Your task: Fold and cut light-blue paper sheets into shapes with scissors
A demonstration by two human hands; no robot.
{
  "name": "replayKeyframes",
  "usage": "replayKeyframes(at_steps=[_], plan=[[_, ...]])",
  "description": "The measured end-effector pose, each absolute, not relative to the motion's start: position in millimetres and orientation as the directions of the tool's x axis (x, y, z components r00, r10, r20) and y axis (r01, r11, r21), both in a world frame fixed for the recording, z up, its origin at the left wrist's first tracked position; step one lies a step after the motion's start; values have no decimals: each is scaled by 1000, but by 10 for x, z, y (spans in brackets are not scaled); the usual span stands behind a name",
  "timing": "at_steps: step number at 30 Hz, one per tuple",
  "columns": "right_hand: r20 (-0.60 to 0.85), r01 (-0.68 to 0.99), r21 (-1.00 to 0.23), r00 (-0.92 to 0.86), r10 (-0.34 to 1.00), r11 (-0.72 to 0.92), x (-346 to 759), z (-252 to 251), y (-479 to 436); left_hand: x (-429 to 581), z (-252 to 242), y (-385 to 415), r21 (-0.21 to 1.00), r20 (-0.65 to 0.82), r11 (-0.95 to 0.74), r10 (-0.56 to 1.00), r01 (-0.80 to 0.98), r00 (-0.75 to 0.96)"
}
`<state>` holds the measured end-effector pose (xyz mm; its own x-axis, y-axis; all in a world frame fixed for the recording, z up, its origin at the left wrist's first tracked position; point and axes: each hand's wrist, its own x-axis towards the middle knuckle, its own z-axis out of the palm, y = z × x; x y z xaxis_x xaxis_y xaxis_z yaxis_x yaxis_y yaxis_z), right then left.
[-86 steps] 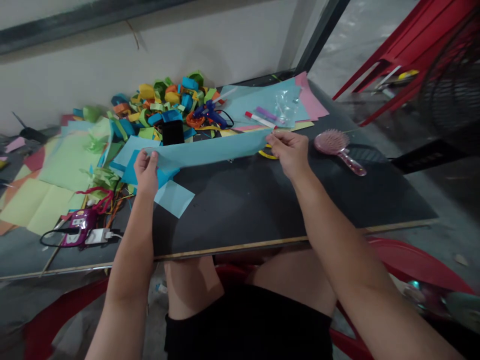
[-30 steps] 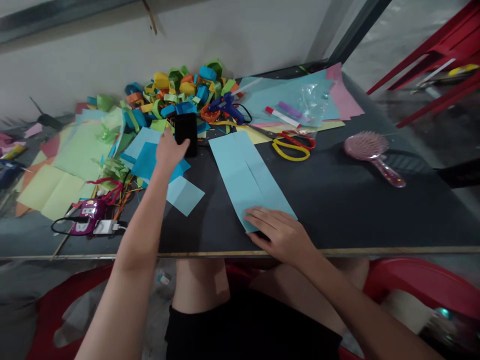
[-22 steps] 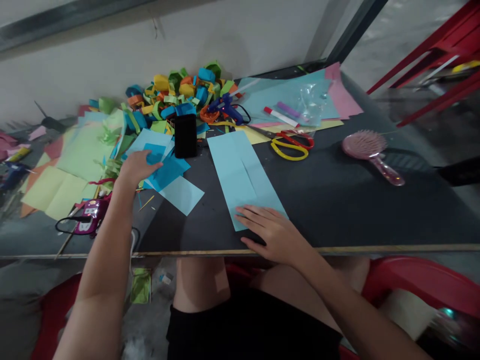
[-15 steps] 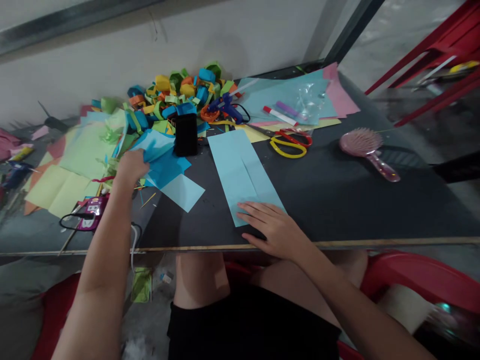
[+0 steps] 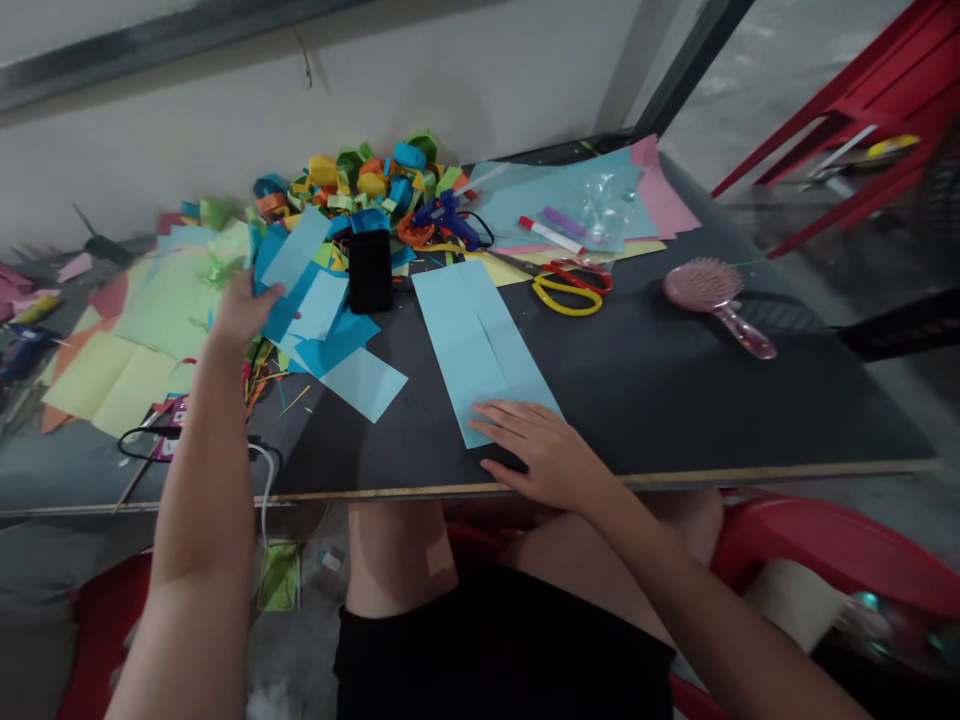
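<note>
The pale blue sheet (image 5: 459, 310) and the deeper blue sheets (image 5: 352, 336) looked like smooth, matt paper, lying on a dark tabletop (image 5: 645, 400) with a dull, faintly speckled finish and a bare wooden-looking edge (image 5: 750, 472). The pink hairbrush (image 5: 705, 287) had a glossy plastic handle, the scissors (image 5: 568, 308) smooth plastic grips, and the clear bag (image 5: 609, 205) a crinkled, shiny film. Red moulded plastic, softly glossy, formed the chair (image 5: 862, 95).
</note>
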<state>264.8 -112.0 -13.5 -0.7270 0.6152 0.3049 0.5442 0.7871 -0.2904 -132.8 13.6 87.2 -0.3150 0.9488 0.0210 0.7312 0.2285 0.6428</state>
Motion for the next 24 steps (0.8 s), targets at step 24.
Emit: replayKeyframes(at_steps=[24], plan=[[95,276,-953,-116,989,124,2104,44,-322,-437,829,-204,531,-299,-227,852,817,430]])
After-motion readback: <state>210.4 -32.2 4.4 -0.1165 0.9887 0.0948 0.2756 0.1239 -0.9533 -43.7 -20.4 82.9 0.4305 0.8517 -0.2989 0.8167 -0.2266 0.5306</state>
